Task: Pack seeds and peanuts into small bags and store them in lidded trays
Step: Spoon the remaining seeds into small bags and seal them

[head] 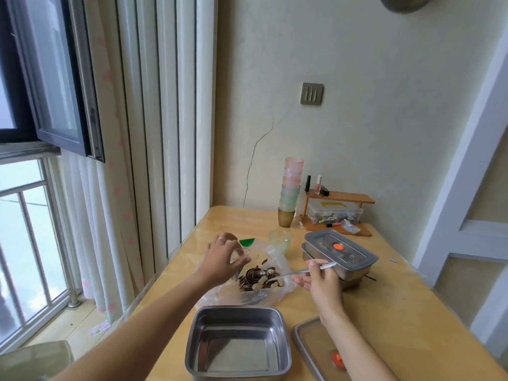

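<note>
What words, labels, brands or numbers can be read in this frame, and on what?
No text is legible anywhere.
Yellow label on the clear box in the wooden rack: too blurred to read.
Pink packet at lower left: print too small to read.
Orange spot on the stacked tray's lid: no characters visible.

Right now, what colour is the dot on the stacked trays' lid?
Orange-red; the dot shows best in head view.
</note>
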